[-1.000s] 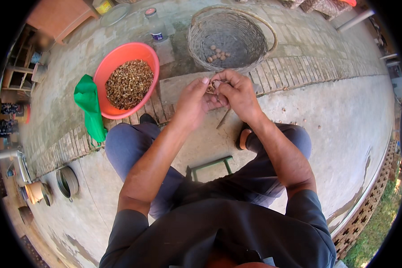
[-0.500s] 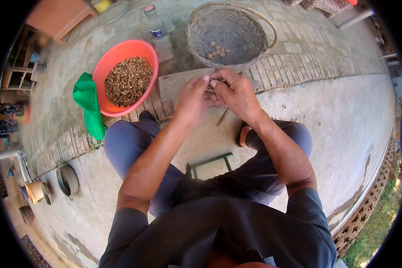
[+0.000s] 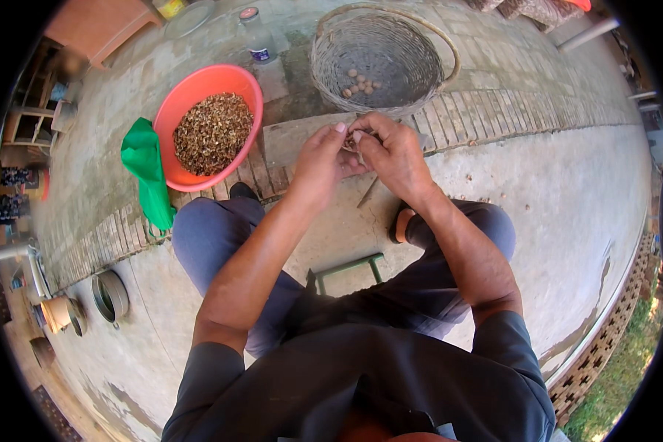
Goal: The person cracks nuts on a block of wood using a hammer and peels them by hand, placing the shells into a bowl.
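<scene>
1. Low in the head view, between the thighs (image 3: 274,303), part of a green metal frame (image 3: 350,266) shows against pale concrete (image 3: 317,247).
2. Ahead of the knees, both hands meet, closed on one small item. Left hand (image 3: 319,158): thumb at its left side, fingers curled beneath. Right hand (image 3: 396,156): thumb and forefinger pinching its right side.
3. Item: a brown nut piece (image 3: 351,141), held up between the two sets of fingertips. Probably a cracked nut with shell attached; the fingers cover too much of it to be sure.
4. Handling estimate: very light, dry, little slip. Shell should be stiff with sharp edges; any kernel inside, brittle and easily crumbled. Best hold: fingertips on the shell's rim, light pressure, kernel left unsqueezed.
5. Past the hands: a slim rod (image 3: 368,193), its upper part hidden by the right hand, and a flat grey slab (image 3: 280,144).
6. Farther, to the left: a red basin (image 3: 221,79) well filled with broken brown bits (image 3: 212,134); a green bag (image 3: 146,173) hangs against its left side.
7. Farther ahead: a wicker basket (image 3: 414,55), handle raised, with a cluster of round nuts (image 3: 361,86) inside; left of it, an upright glass jar (image 3: 258,35).
</scene>
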The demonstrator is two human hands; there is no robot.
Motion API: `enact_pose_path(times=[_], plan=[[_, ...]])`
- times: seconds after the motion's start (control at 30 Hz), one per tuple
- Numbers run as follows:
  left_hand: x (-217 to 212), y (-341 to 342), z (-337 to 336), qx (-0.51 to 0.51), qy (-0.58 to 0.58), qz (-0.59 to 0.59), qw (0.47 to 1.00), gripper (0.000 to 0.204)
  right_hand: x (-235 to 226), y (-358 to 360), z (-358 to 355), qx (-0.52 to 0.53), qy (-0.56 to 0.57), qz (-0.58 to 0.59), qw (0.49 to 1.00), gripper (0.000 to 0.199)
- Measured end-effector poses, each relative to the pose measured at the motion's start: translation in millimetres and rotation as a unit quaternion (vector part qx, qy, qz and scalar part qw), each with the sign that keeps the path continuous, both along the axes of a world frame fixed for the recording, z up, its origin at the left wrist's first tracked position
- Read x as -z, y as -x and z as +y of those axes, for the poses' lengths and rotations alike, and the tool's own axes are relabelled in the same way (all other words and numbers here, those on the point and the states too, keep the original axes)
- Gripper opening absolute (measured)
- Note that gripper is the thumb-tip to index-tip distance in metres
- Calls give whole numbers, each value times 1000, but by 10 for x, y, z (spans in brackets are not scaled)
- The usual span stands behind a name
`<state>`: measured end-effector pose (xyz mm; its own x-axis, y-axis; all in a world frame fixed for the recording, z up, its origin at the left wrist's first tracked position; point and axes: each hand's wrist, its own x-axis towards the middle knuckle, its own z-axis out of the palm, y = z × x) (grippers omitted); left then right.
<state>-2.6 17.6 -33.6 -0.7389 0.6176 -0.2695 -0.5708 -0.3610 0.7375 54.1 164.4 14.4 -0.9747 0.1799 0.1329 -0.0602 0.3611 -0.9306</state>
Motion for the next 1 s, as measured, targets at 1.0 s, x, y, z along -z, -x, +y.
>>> enact_pose_path(times=[1.0], plan=[[-17,40,-47,-3,12,-1,1000,15,70,44,57,11,190,-51,980,17]])
